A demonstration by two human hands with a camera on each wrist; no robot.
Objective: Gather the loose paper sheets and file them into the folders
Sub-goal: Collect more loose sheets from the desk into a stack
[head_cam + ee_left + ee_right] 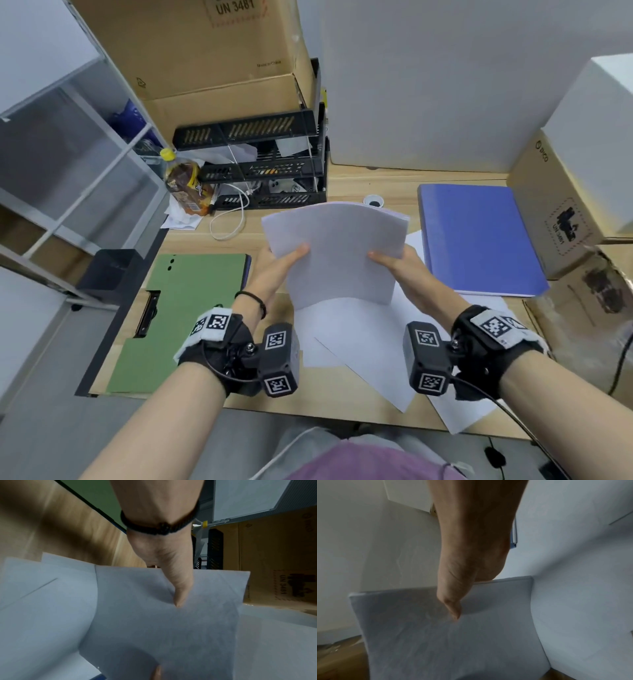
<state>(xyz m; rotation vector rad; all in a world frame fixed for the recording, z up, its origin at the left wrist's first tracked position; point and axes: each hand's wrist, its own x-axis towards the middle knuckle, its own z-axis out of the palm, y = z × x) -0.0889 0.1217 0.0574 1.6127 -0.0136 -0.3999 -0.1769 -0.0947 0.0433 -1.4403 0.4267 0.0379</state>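
Both forearms are bare. Each wrist wears a black strap (219, 353) topped by a white band printed with square black-and-white markers, and a black camera block (279, 359) with the same markers is bolted to its inner side. A thin black bracelet (253, 301) circles the left wrist. A black cable (513, 414) trails from the right strap (486, 342). The shirt (370, 462) is mauve.

Soft even light, blurry wrist views, wide-angle distortion

desk (359, 181): wooden top.
tray rack (260, 164): black, tiered, far side of desk.
bottle (183, 181): yellow cap, just left of rack.
white cable (233, 219): looped before rack.
cardboard boxes (205, 51): stacked behind rack.
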